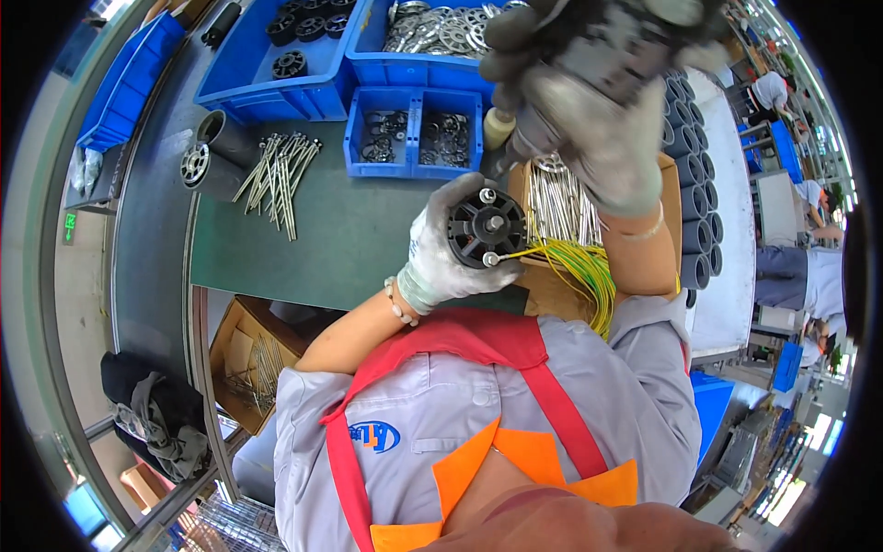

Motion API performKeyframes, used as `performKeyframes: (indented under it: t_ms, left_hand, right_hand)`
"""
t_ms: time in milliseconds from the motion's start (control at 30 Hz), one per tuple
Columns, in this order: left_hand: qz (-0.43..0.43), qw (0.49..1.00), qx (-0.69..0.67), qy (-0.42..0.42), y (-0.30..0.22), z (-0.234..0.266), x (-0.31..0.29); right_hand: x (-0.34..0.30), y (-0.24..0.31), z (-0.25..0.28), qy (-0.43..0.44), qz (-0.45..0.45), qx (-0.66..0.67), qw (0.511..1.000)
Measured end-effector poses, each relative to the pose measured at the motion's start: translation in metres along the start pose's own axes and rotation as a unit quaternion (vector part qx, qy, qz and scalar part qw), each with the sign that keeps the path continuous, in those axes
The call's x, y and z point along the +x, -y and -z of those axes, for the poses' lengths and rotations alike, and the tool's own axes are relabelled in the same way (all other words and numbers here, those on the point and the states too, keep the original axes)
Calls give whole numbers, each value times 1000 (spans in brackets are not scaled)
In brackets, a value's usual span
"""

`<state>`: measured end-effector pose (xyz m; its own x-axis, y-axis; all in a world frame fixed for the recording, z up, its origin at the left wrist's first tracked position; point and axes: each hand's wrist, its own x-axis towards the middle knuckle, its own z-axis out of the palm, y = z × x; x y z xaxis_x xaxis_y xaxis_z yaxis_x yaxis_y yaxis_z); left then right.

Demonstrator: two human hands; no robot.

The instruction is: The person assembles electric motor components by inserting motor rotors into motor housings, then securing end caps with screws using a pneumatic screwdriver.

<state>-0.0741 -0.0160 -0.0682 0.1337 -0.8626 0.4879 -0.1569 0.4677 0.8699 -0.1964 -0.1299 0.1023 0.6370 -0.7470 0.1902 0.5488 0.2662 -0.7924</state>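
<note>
My left hand, in a pale work glove with a dark palm, is closed around a round black motor. Its end faces up, showing a spoked cover, a central shaft and two bolt ends. A yellow-green wire from the bundle of wires runs to the lower bolt. Above and to the right, my gloved right hand is wrapped around a dark power driver. The driver's nose slants down toward the motor, apart from it. Part of the driver is hidden by my fingers.
A two-part blue bin of small metal parts sits ahead, with larger blue bins behind. Long bolts lie on the green mat at left, near dark tubes. A cardboard box of rods and stacked grey tubes stand right.
</note>
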Motion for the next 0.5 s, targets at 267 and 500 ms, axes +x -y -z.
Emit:
performKeyframes:
  t_ms: [267, 500]
  left_hand:
    - [14, 1000, 26, 10, -8, -1, -4]
    - [37, 999, 34, 12, -13, 1, -1]
  right_hand:
    - [-17, -19, -24, 59, 169, -299, 937]
    - [-30, -1, -42, 24, 113, -222, 968]
